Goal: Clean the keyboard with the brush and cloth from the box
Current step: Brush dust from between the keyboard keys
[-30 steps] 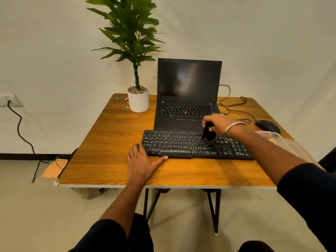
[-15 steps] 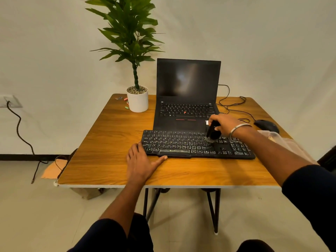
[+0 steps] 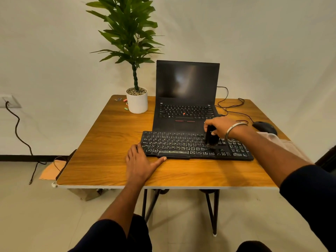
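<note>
The left hand point(image 3: 140, 165) lies flat on the bench point(image 3: 109, 142), fingers point(image 3: 134, 149) straight, tips against the keyboard's point(image 3: 174, 144) near-left corner, probably steadying it: a light, stiff slab that slides easily. To the right, the right hand point(image 3: 219, 127) has its fingers curled round the brush point(image 3: 211, 138), bristles down on the keys just below them. The brush looks light, best held by its stubby handle.
</note>
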